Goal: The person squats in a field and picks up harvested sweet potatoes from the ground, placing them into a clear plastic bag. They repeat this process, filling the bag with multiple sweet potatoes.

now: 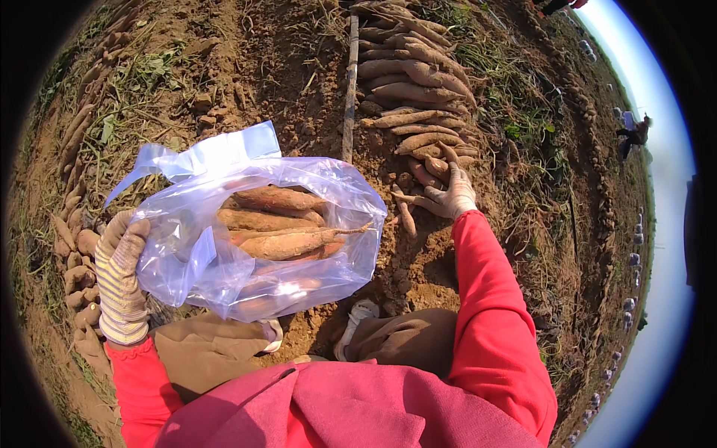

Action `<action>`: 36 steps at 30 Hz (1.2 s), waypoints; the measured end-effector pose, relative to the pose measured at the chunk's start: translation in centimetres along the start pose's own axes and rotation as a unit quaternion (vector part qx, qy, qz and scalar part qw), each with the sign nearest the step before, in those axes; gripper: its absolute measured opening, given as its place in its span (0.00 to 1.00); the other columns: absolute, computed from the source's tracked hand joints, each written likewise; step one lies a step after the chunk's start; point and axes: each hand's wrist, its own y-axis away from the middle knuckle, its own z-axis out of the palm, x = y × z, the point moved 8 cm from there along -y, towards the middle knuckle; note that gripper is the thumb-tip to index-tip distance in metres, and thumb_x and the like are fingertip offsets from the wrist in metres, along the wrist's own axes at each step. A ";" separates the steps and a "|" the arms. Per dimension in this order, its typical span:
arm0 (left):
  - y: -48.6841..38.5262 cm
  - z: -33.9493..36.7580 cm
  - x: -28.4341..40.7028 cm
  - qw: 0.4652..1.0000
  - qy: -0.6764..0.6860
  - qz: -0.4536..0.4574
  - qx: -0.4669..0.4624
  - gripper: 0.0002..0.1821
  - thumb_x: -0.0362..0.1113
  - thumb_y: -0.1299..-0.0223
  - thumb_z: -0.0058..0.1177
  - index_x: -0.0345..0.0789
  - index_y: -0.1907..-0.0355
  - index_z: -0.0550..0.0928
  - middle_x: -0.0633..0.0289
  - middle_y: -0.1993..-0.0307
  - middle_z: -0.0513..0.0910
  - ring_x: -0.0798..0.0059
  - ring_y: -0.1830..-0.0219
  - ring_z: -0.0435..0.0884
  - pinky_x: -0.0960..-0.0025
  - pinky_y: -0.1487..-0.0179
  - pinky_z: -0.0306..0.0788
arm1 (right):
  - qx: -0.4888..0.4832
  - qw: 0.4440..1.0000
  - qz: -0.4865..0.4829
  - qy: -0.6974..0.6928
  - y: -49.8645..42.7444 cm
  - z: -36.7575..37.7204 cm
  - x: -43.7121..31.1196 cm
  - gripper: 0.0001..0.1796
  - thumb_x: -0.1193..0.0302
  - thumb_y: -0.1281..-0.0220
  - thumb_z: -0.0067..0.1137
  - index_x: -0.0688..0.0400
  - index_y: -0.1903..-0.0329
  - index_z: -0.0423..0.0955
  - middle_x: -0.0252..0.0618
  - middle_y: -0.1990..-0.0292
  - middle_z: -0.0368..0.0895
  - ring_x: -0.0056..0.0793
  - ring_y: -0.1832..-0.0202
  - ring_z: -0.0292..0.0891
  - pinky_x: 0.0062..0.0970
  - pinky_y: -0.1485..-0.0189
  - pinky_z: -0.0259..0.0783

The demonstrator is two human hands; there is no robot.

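My left hand [120,280], in a striped knit glove, grips the left rim of a clear plastic bag [313,291]. Several long sweet potatoes [280,243] lie in the bag, visible through its wide mouth. My right hand [452,196], in a pale glove, reaches down to the near end of a row of sweet potatoes [420,84]. Its fingers touch small tubers [436,168] there; whether they have closed on one is hard to see. A thin sweet potato [406,217] lies on the soil just left of this hand.
A long thin wooden strip [351,84] lies along the row's left side. More sweet potatoes [81,277] line the ground at far left. Cut vines [504,73] cover soil to the right. A distant person [636,134] and several pale bags [628,305] appear at the far right.
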 end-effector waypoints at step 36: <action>1.1 3.5 2.8 0.990 -0.124 0.070 -0.011 0.11 0.36 0.33 0.52 0.29 0.60 0.81 0.72 0.70 0.78 0.88 0.69 0.70 0.81 0.64 0.66 | -0.014 0.847 -0.518 -0.115 16.5 -1.9 -38.3 0.30 0.58 0.44 0.60 0.55 0.39 0.70 0.46 0.42 0.75 0.47 0.38 0.70 0.50 0.34 0.59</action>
